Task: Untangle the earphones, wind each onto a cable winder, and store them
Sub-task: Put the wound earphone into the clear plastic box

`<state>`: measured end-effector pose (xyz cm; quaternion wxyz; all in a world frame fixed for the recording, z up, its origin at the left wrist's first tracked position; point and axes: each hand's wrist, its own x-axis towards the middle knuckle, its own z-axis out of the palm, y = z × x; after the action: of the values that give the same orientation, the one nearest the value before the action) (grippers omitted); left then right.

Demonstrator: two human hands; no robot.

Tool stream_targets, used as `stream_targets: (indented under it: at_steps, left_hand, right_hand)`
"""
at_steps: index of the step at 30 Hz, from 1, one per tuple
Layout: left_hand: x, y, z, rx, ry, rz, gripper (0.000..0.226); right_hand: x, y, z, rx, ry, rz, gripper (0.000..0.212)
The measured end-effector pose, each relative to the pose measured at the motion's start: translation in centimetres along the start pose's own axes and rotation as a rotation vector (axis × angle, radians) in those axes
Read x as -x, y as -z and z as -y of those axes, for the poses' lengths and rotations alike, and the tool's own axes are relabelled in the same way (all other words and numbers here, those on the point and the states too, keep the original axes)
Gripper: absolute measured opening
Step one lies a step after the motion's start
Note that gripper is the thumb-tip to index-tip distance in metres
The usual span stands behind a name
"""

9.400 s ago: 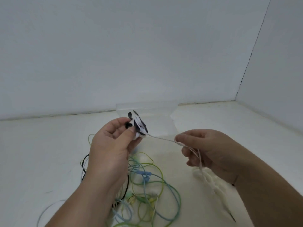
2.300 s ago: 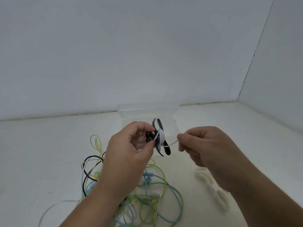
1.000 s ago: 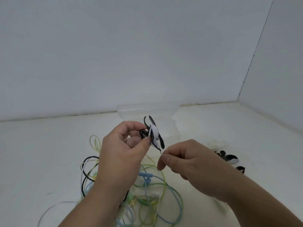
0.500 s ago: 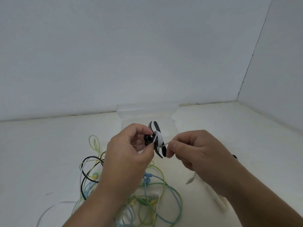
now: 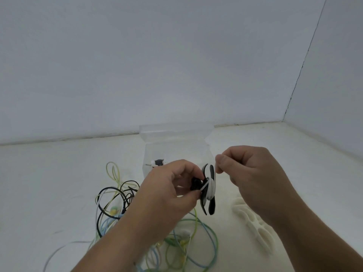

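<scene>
My left hand (image 5: 167,191) pinches a black cable winder (image 5: 209,201) held upright above the table, with white earphone cable (image 5: 210,186) wound round its middle. My right hand (image 5: 249,173) pinches the short free end of that white cable just above the winder's top. Below my hands lies a tangle of green, blue, black and white earphone cables (image 5: 125,209). A clear plastic box (image 5: 174,140) stands behind, holding a wound black-and-white winder (image 5: 158,162).
White cable winders (image 5: 253,224) lie on the table under my right forearm. The white table meets a white wall behind and another on the right.
Over the past seconds the white cable has been wound onto the black winder until only a short end is left. My right hand has risen from beside the winder to above its top.
</scene>
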<state>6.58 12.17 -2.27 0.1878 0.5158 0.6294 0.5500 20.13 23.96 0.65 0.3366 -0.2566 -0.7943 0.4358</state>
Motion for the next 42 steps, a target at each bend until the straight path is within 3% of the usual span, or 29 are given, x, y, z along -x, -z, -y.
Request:
stream_targets:
  at_steps: [6,10,16,28,36,42]
  left_hand:
    - [0.1,0.1,0.0,0.037,0.009,0.065,0.028]
    - [0.1,0.2,-0.2,0.207,0.030,0.098,0.021]
    - [0.0,0.1,-0.3,0.366,0.001,0.111,0.023]
    - [-0.6,0.9,-0.1,0.430,0.030,-0.355,0.026]
    - [-0.7,1.0,0.2,0.285,0.109,-0.404,0.024]
    - [-0.5,0.9,0.0,0.196,0.111,-0.375,0.030]
  right_hand:
    - [-0.3,-0.1,-0.4,0.118,0.074,-0.050,0.030]
    - [-0.5,0.2,-0.8,0.004,0.020,-0.068,0.030]
    - [-0.4,-0.4,-1.2,-0.166,-0.185,0.200,0.038]
    - [-0.1,-2.0,-1.3,-0.229,-0.264,0.441,0.033]
    - [0.1,-1.3,-1.1,-0.054,-0.147,0.457,0.022]
    - [0.1,-1.2,-0.9,-0.035,-0.134,0.380,0.025]
